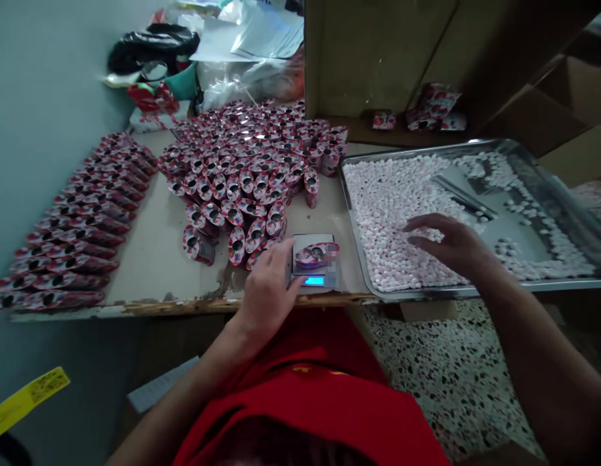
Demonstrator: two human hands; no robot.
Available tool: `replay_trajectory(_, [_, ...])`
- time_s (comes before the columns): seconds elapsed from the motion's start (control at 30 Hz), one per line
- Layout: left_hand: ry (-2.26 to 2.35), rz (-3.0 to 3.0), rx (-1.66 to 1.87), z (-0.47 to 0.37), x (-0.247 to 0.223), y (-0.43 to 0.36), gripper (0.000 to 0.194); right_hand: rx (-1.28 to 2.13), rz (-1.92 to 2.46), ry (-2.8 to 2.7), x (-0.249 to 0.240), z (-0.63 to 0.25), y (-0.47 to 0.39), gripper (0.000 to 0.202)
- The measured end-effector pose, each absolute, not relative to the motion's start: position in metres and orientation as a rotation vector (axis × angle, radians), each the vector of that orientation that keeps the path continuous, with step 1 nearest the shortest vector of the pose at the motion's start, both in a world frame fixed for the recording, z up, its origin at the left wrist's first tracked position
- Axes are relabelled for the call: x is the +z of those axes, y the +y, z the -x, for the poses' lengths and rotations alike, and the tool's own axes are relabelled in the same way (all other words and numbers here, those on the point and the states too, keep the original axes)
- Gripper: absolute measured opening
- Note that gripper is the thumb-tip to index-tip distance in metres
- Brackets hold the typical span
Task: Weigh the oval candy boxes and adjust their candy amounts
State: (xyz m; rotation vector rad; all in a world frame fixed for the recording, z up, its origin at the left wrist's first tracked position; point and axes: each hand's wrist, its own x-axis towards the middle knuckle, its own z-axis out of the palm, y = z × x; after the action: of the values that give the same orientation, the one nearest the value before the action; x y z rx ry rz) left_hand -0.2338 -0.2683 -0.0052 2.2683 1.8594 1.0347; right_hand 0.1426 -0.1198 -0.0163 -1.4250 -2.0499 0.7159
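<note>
A small digital scale point(314, 281) with a lit blue display sits at the table's front edge. On it stands a red-and-white printed packet point(310, 256) with an opening in its top. My left hand point(268, 291) is at the scale's left side, fingers stretched out and thumb near the display; it appears to hold nothing. My right hand point(450, 243) hovers over a metal tray point(365, 272) of small white and pinkish candies point(392, 213). Its thumb and fingers are curved and apart, with nothing visible between them.
Many open-topped packets point(251, 155) crowd the table's middle, and more stand in rows point(81, 226) at the left. A metal scoop-like piece point(465, 197) lies in the tray. Behind are a cardboard box point(372, 58), several packets point(433, 107) and plastic bags point(251, 84).
</note>
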Motion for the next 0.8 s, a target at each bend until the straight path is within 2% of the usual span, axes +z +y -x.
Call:
replay_trajectory(0.07, [1.879,-2.214,0.994,0.219,-0.026,-0.259,0.069,0.623,1.362,-2.078,-0.013,-0.132,-0.131,0.020])
replay_trajectory(0.13, [1.878,-2.077,1.040,0.210,-0.040,-0.248,0.054,0.694,1.353,-1.907,-0.011,-0.118,-0.142,0.020])
replay_trajectory(0.2, [1.797,-1.964,1.139,0.203,-0.043,-0.234,0.039,0.925,1.315,-1.604,-0.012,-0.102,-0.152,0.024])
replay_trajectory(0.3, [1.620,-2.075,1.238,0.188,-0.028,-0.208,0.029,1.315,1.170,-1.057,-0.013,-0.076,-0.161,0.026])
replay_trajectory(0.4, [1.429,-2.496,1.286,0.168,0.003,-0.175,0.025,1.621,1.048,-0.496,-0.009,-0.054,-0.156,0.010])
replay_trajectory(0.5, [1.113,-3.013,1.163,0.149,0.029,-0.145,0.023,1.842,0.885,-0.087,-0.002,-0.040,-0.146,0.023])
replay_trajectory(0.57, [0.941,-3.203,1.007,0.139,0.034,-0.130,0.023,1.865,0.787,0.061,0.001,-0.035,-0.141,0.030])
replay_trajectory(0.67, [0.866,-3.220,0.905,0.131,0.025,-0.118,0.020,1.819,0.747,0.174,-0.002,-0.032,-0.135,0.030])
replay_trajectory(0.8, [0.922,-3.131,1.053,0.131,0.008,-0.120,0.025,1.807,0.738,0.098,-0.015,-0.030,-0.127,0.023])
